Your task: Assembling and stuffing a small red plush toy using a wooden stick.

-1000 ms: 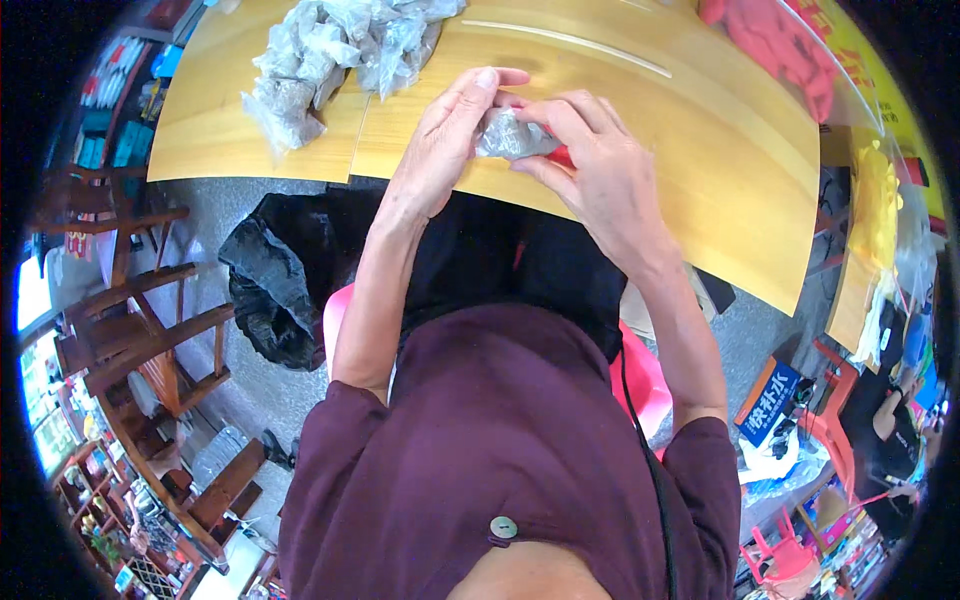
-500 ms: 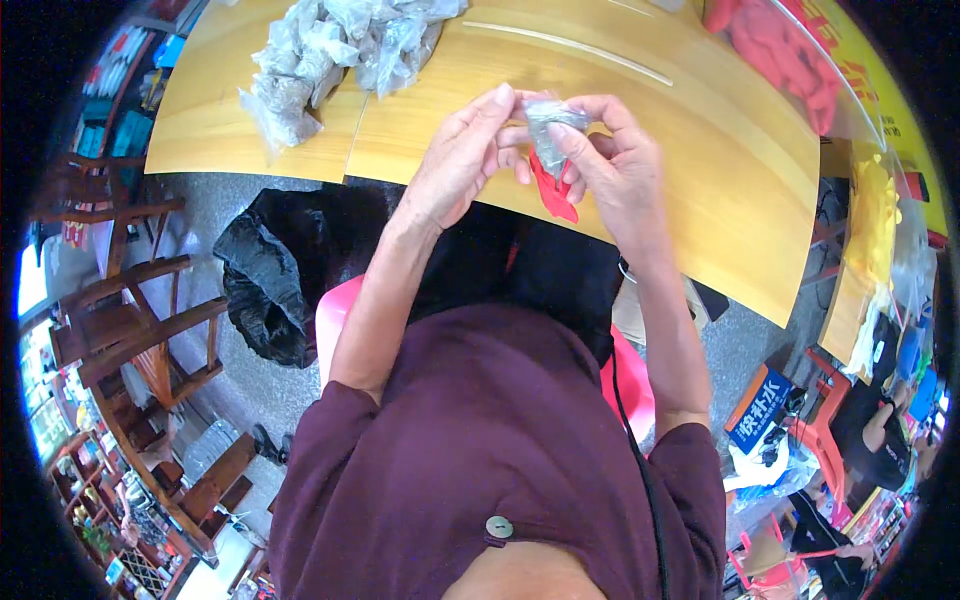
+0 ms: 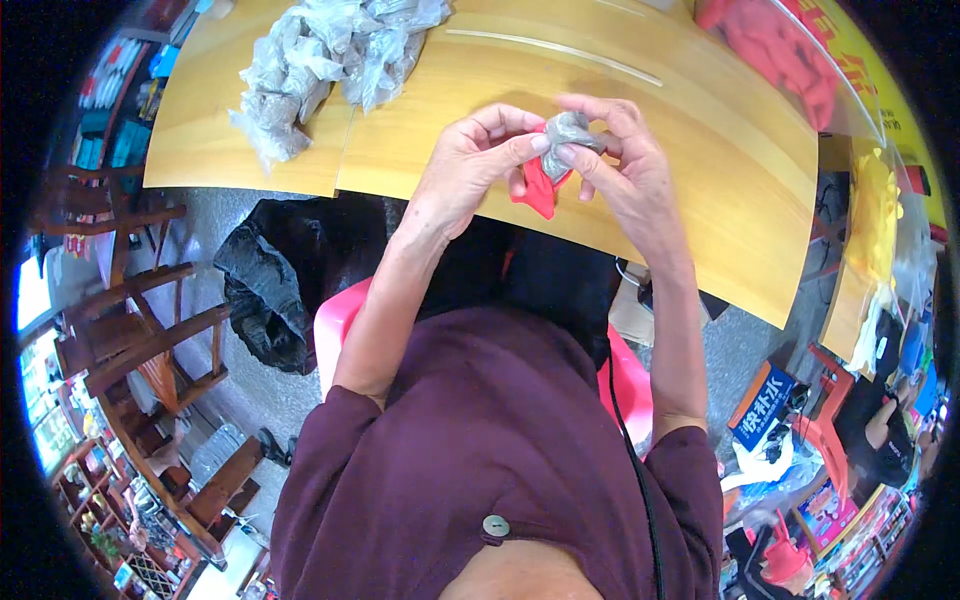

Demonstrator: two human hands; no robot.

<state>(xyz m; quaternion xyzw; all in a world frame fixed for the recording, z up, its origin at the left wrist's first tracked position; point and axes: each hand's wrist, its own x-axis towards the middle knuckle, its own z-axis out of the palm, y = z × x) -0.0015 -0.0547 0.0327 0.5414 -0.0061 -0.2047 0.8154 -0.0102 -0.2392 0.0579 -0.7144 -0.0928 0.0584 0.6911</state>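
Note:
Over the near part of the wooden table, my hands meet around a small clear plastic bag (image 3: 570, 132) with grey-green contents. A small red cloth piece (image 3: 538, 192), perhaps a pouch, hangs just under it. My left hand (image 3: 475, 165) is closed, its thumb pressed on the bag's left side and its fingers against the red cloth. My right hand (image 3: 630, 170) pinches the bag from the right between thumb and fingers. Whether the bag is inside the red cloth or only against it, I cannot tell. Some fingertips are hidden behind both items.
A heap of similar clear bags (image 3: 335, 60) lies on the table (image 3: 700, 190) at the far left. Red cloth items (image 3: 775, 55) are piled at the far right. A black plastic bag (image 3: 262, 290) stands on the floor at left, near wooden chairs (image 3: 150, 340).
The left hand has closed in, its thumb now on the bag. The bag has tilted and bunched up between both hands, and the red cloth has shifted left.

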